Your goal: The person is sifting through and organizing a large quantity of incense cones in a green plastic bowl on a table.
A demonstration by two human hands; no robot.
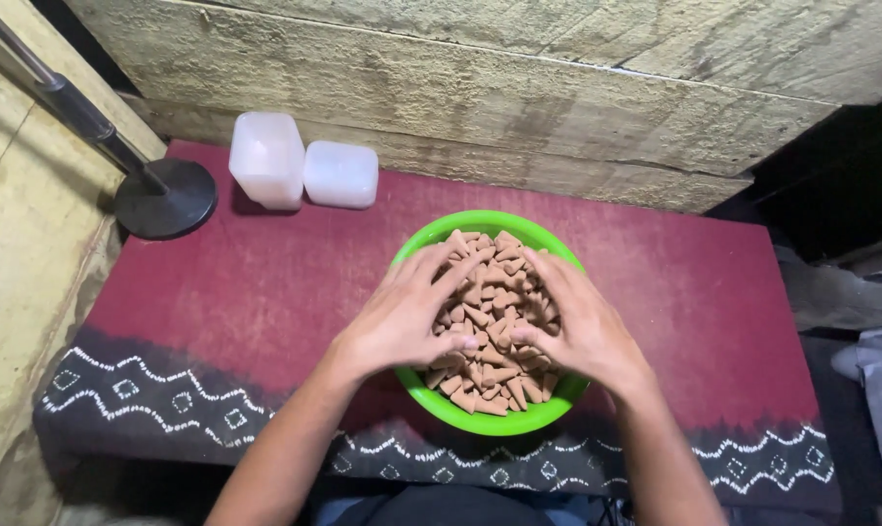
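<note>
**Both hands spread over a bowl of brown cones**

From my remote seat I see both hands laid flat on a heap of small brown cones (489, 321) that fills a green bowl (480, 417). My left hand (412, 312) rests on the left half of the heap, fingers splayed and pointing away from me, thumb turned in toward the middle. My right hand (572, 326) mirrors it on the right half, its thumb tip close to the left thumb but not touching it. Neither hand is closed around anything; the palms and fingers press loosely on top of the cones, with a strip of the heap showing between the two hands.

The bowl sits directly under the hands, on a dark red cloth (265, 282) with a white zigzag border that runs along the edge nearest my wrists. Beyond the left hand's fingertips, well apart from the bowl, two translucent white plastic containers (300, 166) stand touching side by side. Farther out to the left of them is a round black stand base (165, 199) with a pole rising from it. A rough plank wall (480, 88) lies past everything.
</note>
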